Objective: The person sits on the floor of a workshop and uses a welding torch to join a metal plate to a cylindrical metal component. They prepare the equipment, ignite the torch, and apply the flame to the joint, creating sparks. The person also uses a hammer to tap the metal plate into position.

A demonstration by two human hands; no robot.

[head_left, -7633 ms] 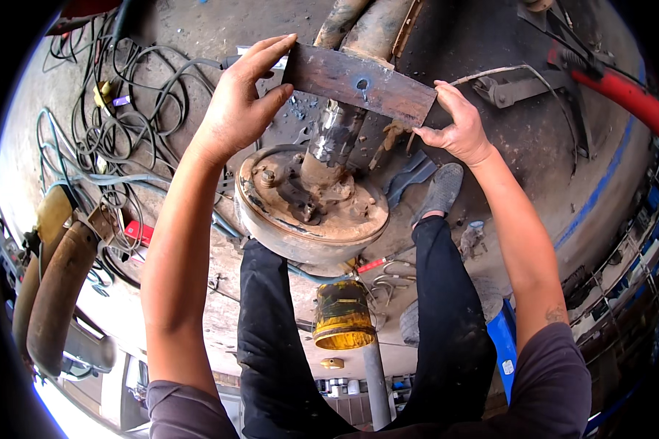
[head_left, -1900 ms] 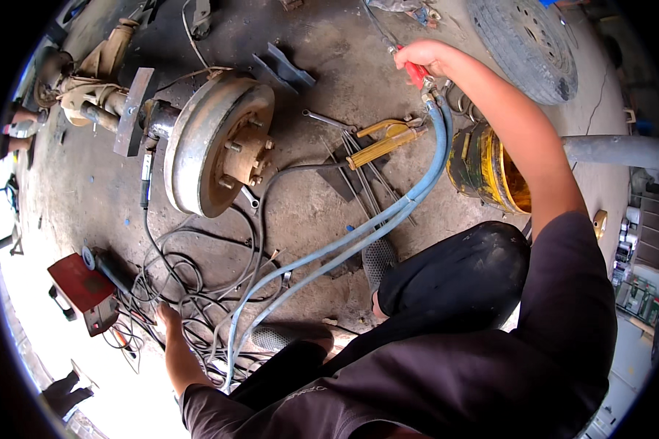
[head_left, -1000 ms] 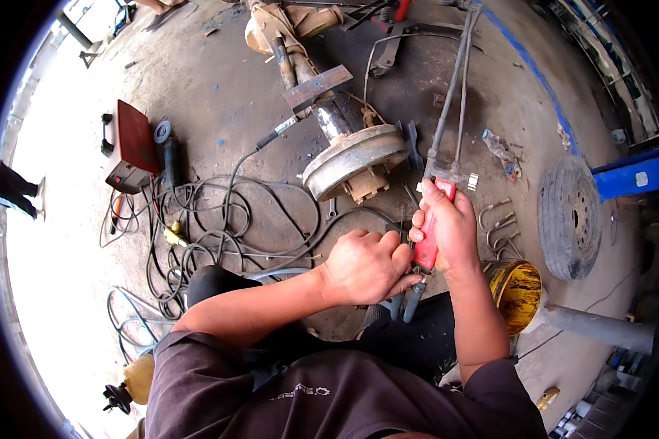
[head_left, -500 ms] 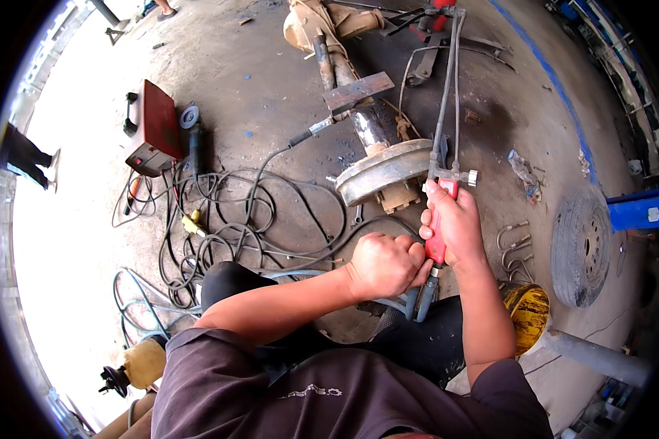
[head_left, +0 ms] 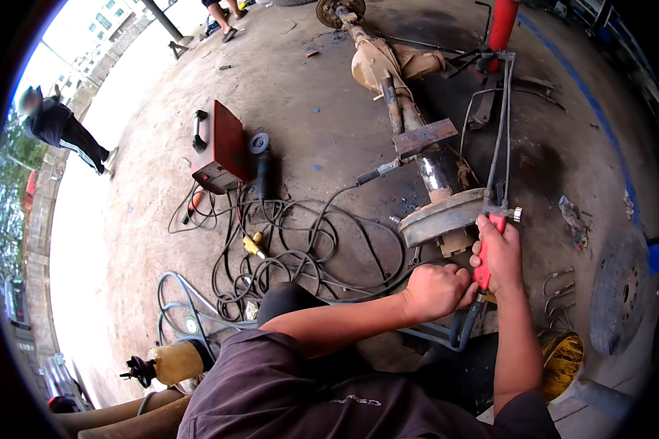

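Observation:
My right hand is wrapped round the red handle of a cutting torch. The torch's long metal tubes point away from me, past the right side of a rusty brake drum. My left hand is closed in a fist against the handle's lower end; what its fingers pinch is hidden. Blue-grey hoses run from the torch's base over my lap. Beyond the drum lies a vehicle axle, with a flat steel plate resting across its tube and a cable clamp beside the plate.
To the left stand a red welding machine and an angle grinder, with tangled black cables on the floor. A wheel and a yellow bucket are at my right. Another person stands far left.
My view has swung left and up, so everything sits farther right and lower. More of the axle and the standing person shows. Both hands keep their places on the torch.

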